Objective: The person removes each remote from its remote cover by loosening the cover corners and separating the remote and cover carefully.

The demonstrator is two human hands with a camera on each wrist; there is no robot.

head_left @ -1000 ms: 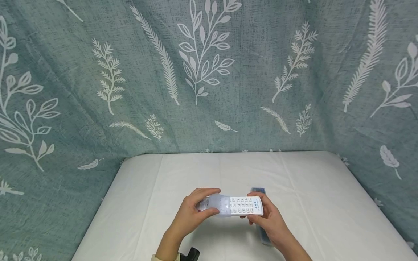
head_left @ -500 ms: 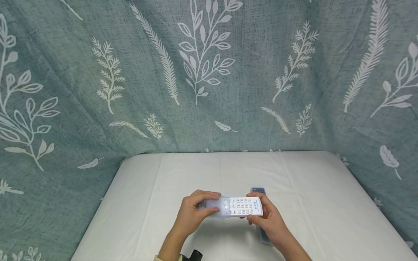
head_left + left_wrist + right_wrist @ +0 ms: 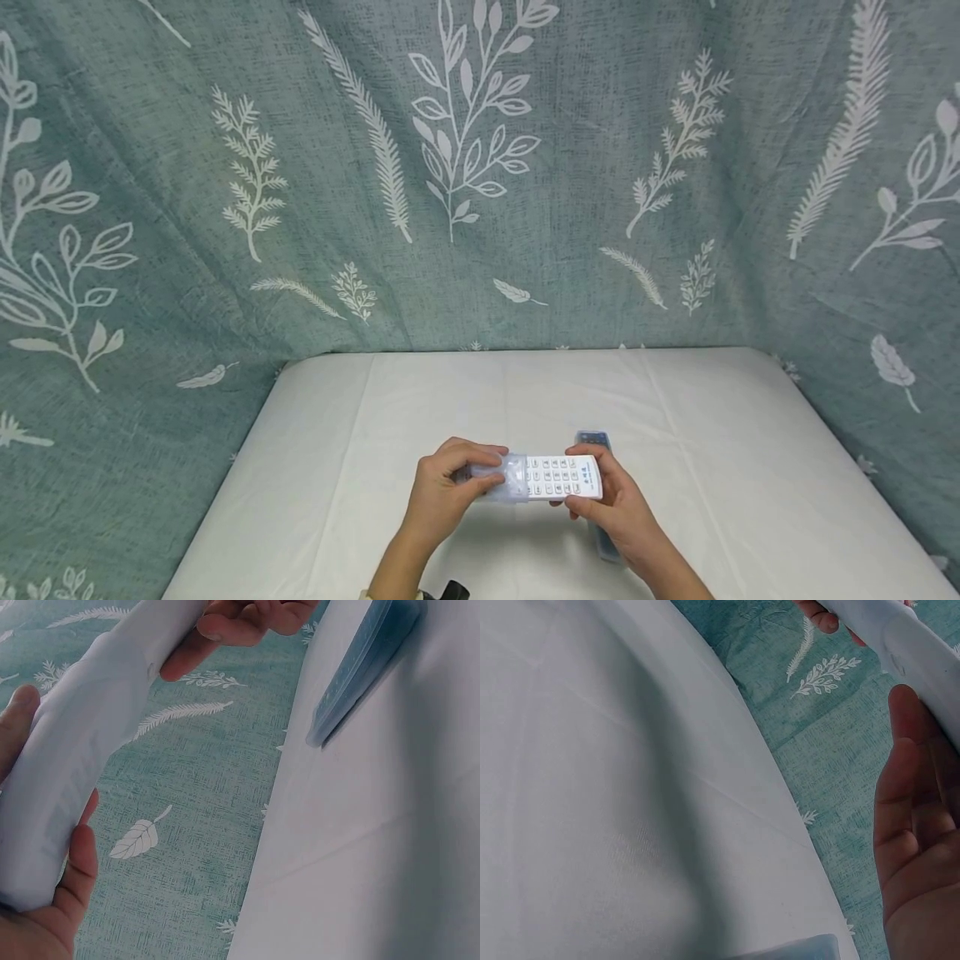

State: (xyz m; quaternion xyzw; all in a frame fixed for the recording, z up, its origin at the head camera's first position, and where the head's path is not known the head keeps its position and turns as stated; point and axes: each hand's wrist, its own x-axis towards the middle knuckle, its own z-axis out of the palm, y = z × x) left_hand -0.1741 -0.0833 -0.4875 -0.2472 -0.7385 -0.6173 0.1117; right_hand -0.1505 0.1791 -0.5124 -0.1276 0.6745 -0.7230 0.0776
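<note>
A white remote control (image 3: 558, 477) with rows of small buttons is held up above the table, lying crosswise. A translucent sleeve (image 3: 513, 478) covers its left part, and the buttoned right part is bare. My left hand (image 3: 444, 492) grips the sleeved end between thumb and fingers; in the left wrist view the sleeve (image 3: 75, 742) runs along the palm. My right hand (image 3: 618, 500) pinches the bare end, thumb at the near edge and fingers at the far edge. Under the right hand lies a dark remote control (image 3: 607, 543) in a clear bluish cover, partly hidden by that hand.
A white cloth (image 3: 405, 400) covers the table. Behind it and at both sides hangs a green curtain (image 3: 450, 283) with white leaf prints. A black object (image 3: 455, 591) shows by my left wrist at the bottom edge.
My left hand has shifted very slightly right, its thumb and fingers drawn a little closer over the sleeve. The white remote control sits marginally lower; the dark one has not moved.
</note>
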